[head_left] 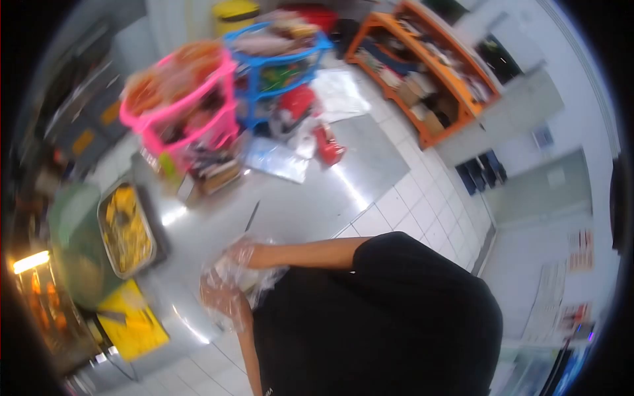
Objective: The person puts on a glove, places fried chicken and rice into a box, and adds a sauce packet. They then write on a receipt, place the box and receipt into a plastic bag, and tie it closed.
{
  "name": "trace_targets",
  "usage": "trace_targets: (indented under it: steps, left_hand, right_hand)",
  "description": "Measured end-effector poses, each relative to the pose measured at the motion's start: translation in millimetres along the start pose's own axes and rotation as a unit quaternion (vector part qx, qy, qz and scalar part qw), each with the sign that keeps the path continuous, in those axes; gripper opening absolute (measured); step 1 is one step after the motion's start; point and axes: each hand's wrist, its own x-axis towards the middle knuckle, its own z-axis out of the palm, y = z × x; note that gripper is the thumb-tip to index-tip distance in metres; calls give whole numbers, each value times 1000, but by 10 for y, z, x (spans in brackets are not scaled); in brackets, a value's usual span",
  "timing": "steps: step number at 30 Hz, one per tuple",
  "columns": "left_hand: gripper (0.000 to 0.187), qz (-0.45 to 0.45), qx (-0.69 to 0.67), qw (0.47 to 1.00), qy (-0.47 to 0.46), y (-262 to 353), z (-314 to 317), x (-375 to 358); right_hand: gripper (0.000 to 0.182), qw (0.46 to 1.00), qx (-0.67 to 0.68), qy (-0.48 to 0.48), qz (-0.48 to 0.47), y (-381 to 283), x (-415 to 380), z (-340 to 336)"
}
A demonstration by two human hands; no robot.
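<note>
Both my hands wear thin clear plastic gloves and meet close together over the near edge of a steel counter. My right hand is the upper one, at the end of a bare forearm that reaches out from my black shirt. Just below it and touching it is my left hand. Crinkled clear plastic bunches between the two hands. Blur hides whether either hand grips anything. A thin dark knife-like thing lies on the counter just beyond my right hand.
A metal tray of yellow food and a yellow board lie left of my hands. A pink basket and a blue basket, both full, stand further back, with clear bags and a red item. An orange shelf stands on white floor tiles.
</note>
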Motion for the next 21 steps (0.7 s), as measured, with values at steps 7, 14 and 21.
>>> trace_targets:
  steps: [7, 14, 21]
  left_hand:
    - [39, 128, -122, 983, -50, -338, 159, -235]
    - [52, 21, -158, 984, -79, -239, 198, -359]
    - [59, 44, -74, 995, -52, -195, 240, -382]
  right_hand:
    - [24, 997, -3, -74, 18, -135, 146, -220]
    - [35, 978, 96, 155, 105, -95, 523, 31]
    - [45, 972, -154, -175, 13, 339, 322, 191]
